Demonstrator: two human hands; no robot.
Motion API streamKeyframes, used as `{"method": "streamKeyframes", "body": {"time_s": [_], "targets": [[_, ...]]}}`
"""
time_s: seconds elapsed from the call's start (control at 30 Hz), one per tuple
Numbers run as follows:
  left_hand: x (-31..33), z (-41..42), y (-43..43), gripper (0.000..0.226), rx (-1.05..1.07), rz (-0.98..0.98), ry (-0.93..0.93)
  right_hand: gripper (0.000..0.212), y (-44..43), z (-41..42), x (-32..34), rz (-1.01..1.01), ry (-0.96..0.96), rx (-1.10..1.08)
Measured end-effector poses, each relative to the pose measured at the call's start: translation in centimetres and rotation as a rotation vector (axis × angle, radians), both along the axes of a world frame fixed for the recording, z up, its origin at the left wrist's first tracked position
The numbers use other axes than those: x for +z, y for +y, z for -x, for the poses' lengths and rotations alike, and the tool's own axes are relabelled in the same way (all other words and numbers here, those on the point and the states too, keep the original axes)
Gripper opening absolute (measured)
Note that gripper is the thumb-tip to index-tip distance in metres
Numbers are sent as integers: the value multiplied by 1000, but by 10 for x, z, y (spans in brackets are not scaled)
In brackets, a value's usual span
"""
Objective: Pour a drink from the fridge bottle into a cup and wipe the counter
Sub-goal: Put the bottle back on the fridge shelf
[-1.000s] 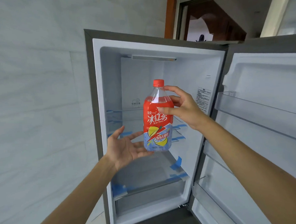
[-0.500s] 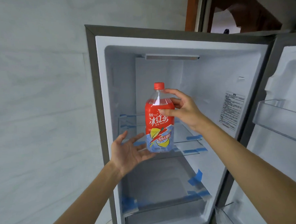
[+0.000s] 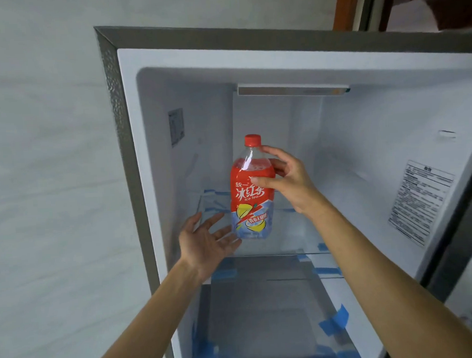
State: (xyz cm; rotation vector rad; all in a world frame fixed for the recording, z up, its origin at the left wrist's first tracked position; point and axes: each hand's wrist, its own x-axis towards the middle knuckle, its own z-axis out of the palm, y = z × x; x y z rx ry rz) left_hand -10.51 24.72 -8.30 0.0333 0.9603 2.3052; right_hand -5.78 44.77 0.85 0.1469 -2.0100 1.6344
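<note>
Red-capped bottle, red-and-pale-blue label; blue tape strips.

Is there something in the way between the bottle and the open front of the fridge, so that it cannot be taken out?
Nothing visible blocks it. The right hand holds the bottle upright by its shoulder, the open left hand waits at its base, and the shelf around it holds nothing else.

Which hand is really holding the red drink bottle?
The right hand: its fingers wrap the upper part of the red-capped plastic ice tea bottle. The left hand is open, palm up, beside the bottle's base.
</note>
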Motion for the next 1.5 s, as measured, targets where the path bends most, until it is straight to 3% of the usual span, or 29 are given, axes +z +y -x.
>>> {"method": "streamKeyframes", "body": {"time_s": [0.4,1.5], "targets": [[-7,29,30,55,131,72,-29,72,28,52,-20,3,-34,60],[-1,70,53,45,145,217,74,64,47,100,-52,59,-109,114]]}}
